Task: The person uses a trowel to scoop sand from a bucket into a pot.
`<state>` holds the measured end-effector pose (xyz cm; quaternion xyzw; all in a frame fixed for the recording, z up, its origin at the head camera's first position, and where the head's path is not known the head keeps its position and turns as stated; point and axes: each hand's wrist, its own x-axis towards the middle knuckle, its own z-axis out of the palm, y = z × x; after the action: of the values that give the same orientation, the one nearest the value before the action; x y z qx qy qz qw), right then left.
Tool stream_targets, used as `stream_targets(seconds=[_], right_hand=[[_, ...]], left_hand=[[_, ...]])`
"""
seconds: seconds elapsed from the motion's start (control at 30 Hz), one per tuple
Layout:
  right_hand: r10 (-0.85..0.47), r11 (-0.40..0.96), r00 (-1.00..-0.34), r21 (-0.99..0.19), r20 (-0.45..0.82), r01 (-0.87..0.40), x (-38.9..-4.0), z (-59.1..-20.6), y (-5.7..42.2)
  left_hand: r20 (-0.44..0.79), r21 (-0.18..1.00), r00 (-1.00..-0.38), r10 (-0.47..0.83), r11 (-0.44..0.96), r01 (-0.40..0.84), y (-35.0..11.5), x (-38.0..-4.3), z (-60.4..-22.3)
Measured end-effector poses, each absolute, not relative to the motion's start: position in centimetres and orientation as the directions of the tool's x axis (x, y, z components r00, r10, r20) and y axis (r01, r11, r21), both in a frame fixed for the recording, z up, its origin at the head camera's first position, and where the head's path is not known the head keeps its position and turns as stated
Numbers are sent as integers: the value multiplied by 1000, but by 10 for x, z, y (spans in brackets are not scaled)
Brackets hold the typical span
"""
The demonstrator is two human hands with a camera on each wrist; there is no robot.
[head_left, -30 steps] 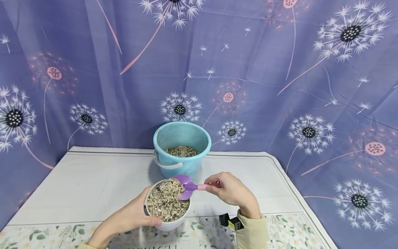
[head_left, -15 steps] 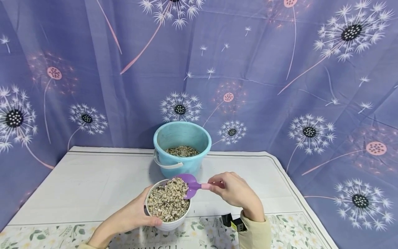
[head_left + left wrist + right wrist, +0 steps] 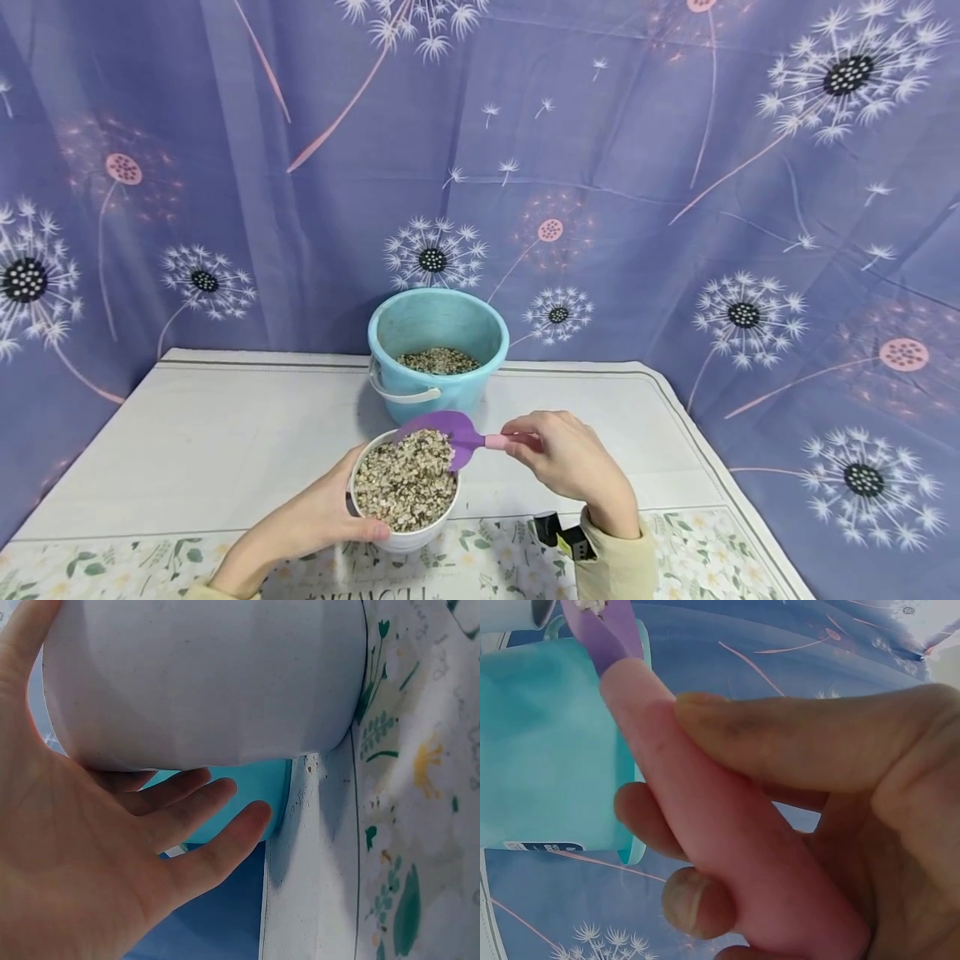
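In the head view, a white pot point(image 3: 406, 542), filled nearly to the rim with grainy tan-and-dark potting mix point(image 3: 405, 492), stands near the table's front. My left hand point(image 3: 318, 517) holds the pot from the left, thumb on its near side; in the left wrist view, fingers point(image 3: 202, 814) spread along its wall. A small garden trowel has a purple blade point(image 3: 467, 442) lying over the pot's far right rim, mix against it. My right hand point(image 3: 566, 458) grips its pink handle point(image 3: 712, 817), thumb on one side and fingers curled round the other.
Behind the pot stands a light-blue bucket point(image 3: 487, 379) with a white handle point(image 3: 408, 396) and more grainy mix point(image 3: 438, 361) at its bottom. A purple dandelion-print curtain point(image 3: 322, 225) hangs behind the white table covering point(image 3: 247, 442).
The trowel blade has shifted rightward, then slid toward the pot's far rim and tilted. More mix now lies in the pot in front of it. My left hand keeps its hold.
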<state>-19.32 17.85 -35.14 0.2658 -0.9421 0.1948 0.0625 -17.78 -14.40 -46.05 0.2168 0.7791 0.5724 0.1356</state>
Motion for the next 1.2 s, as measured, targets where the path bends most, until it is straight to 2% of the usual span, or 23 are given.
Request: stream_targets(seconds=[0.7, 1.2], right_hand=[[-428, 815, -858, -290, 284, -502, -193, -354, 176], [-362, 857, -844, -214, 397, -468, -188, -354, 163]], left_hand=[[49, 942, -873, 486, 269, 203, -144, -176, -457], [59, 943, -869, 491, 258, 209, -144, -177, -458]])
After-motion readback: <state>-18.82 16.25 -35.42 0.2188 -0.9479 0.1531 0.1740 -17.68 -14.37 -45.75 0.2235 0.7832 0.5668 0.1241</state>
